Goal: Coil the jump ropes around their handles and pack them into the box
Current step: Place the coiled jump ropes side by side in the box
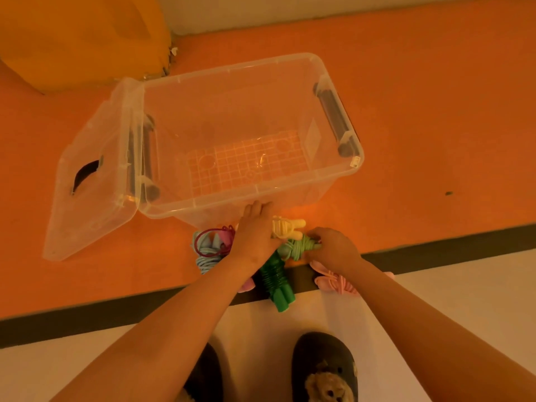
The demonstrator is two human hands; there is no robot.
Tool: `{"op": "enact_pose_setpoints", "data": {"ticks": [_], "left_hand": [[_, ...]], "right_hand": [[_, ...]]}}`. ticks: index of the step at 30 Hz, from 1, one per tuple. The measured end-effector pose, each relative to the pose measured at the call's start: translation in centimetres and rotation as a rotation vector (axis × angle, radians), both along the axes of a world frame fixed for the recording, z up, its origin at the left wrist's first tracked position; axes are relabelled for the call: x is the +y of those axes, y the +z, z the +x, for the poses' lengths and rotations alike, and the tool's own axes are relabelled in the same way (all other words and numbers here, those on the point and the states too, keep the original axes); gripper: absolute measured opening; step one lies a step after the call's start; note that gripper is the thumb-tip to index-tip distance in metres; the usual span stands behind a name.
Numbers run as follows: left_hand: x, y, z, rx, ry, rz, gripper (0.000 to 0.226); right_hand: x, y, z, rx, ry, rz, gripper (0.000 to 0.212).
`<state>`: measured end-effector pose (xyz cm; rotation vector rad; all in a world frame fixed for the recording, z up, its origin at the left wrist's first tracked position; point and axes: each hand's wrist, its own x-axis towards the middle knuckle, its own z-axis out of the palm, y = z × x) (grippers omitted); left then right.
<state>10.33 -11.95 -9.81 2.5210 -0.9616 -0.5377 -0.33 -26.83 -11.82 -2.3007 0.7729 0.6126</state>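
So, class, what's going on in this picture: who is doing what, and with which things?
A person bends over coiled rope bundles on the orange floor. Their right hand grips the light green bundle, while the left hand lies with fingers stretched out beside the yellow bundle. The clear box just beyond them is open with no rope in it yet, and its lid is propped at its left side. The dark green bundle, blue bundle and pink bundle wait on the floor.

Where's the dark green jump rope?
Head view: the dark green jump rope lies across the dark floor stripe, just below the left hand.
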Motion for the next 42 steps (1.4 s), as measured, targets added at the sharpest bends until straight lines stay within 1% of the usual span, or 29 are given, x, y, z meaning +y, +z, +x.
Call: {"op": "enact_pose_setpoints", "data": {"ticks": [1, 3, 6, 8, 9, 12, 14, 16, 18, 21, 22, 25, 26, 27, 28, 29, 31, 32, 34, 37, 40, 42], "left_hand": [[-0.1, -0.1, 0.1, -0.025, -0.051, 0.028, 0.069], [-0.1, -0.2, 0.1, -0.033, -0.078, 0.051, 0.060], [0.0, -0.4, 0.0, -0.061, -0.076, 0.043, 0.055], [0.1, -0.4, -0.2, -0.024, -0.090, 0.040, 0.051], [0.2, -0.4, -0.2, 0.009, -0.085, 0.043, 0.049], [0.5, 0.0, -0.2, 0.034, -0.061, 0.026, 0.047], [0.9, 0.1, -0.1, 0.029, -0.059, -0.037, 0.054], [1.4, 0.4, -0.4, 0.045, -0.057, -0.118, 0.058], [1.9, 0.8, -0.8, 0.022, -0.069, -0.179, 0.052], [2.3, 2.2, -1.5, -0.012, -0.056, -0.254, 0.046], [2.3, 2.9, -1.8, -0.012, -0.053, -0.276, 0.045], [2.2, 5.4, -2.7, -0.006, -0.073, -0.334, 0.044], [2.2, 6.4, -3.0, -0.008, -0.075, -0.358, 0.044], [2.1, 7.5, -3.2, -0.015, -0.065, -0.384, 0.044], [2.1, 8.7, -3.3, -0.029, -0.045, -0.410, 0.044], [2.1, 9.9, -3.4, -0.048, -0.018, -0.434, 0.044], [2.2, 12.6, -3.7, -0.091, 0.031, -0.467, 0.045], [2.4, 13.9, -3.8, -0.105, 0.053, -0.474, 0.045], [2.8, 16.3, -4.2, -0.123, 0.085, -0.496, 0.046], [3.6, 19.6, -5.2, -0.113, 0.095, -0.565, 0.042], [4.5, 22.9, -6.3, -0.194, 0.065, -0.615, 0.040], [5.1, 25.2, -6.9, -0.199, 0.070, -0.660, 0.040]], "right_hand": [[-0.2, 0.0, 0.1, 0.015, 0.008, 0.018, 0.061], [-0.5, 0.0, 0.2, 0.064, 0.034, 0.030, 0.064], [-0.8, 0.3, 0.5, 0.222, 0.075, -0.033, 0.070], [-0.8, 0.5, 0.6, 0.312, 0.098, -0.078, 0.073], [-0.7, 0.5, 0.5, 0.311, 0.097, -0.070, 0.072], [-0.5, 0.3, -0.3, 0.214, 0.058, -0.003, 0.061], [-0.2, 0.6, -1.0, 0.133, -0.006, 0.025, 0.055], [0.4, 0.9, -1.6, 0.071, -0.052, 0.011, 0.050], [0.8, 1.5, -1.9, 0.017, -0.082, -0.027, 0.046], [1.2, 2.9, -2.2, -0.012, -0.197, -0.004, 0.041], [1.2, 3.7, -2.3, -0.021, -0.235, 0.026, 0.042], [1.2, 6.5, -2.5, -0.058, -0.353, 0.149, 0.054], [1.3, 7.4, -2.6, -0.058, -0.345, 0.191, 0.052], [1.5, 8.5, -2.8, -0.052, -0.332, 0.235, 0.045], [1.8, 9.5, -3.0, -0.054, -0.365, 0.288, 0.039], [2.2, 10.6, -3.3, -0.069, -0.429, 0.349, 0.040], [2.8, 12.5, -3.8, -0.127, -0.577, 0.407, 0.051], [3.0, 13.5, -4.1, -0.139, -0.607, 0.440, 0.051], [3.7, 16.0, -4.7, -0.149, -0.620, 0.504, 0.047], [4.7, 19.5, -6.0, -0.199, -0.666, 0.591, 0.047], [5.9, 23.1, -7.2, -0.294, -0.727, 0.734, 0.044], [6.7, 25.8, -7.6, -0.385, -0.775, 0.821, 0.039]]}}
